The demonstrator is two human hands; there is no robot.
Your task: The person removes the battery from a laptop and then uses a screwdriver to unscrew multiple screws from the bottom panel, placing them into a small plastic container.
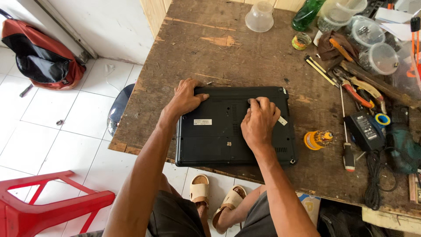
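head view looks down on a worn wooden table (pixel 228 52) where a black laptop (pixel 219 140) lies shut and bottom side up, near the table's 6 o'clock edge. the left hand (pixel 186 97) rests at the laptop's 11 o'clock corner, fingers curled over the rear edge and pressing it in place rather than closing around anything. the right hand (pixel 258 120) lies flat on the underside toward 1 o'clock, fingertips pushing at a spot near the rear strip; it grips nothing.

as a judgement, the work on the underside looks barely begun: the bottom cover is still on, no panel is lifted and no loose screws show beside it. the tools sit untouched at 3 o'clock: a yellow screwdriver bit holder (pixel 318 139) just beside the laptop, a long screwdriver (pixel 347 145), red-handled pliers (pixel 356 93) and a black power adapter (pixel 364 130) farther out. clear plastic tubs (pixel 372 44) stand at 1 o'clock, well apart from the hands.
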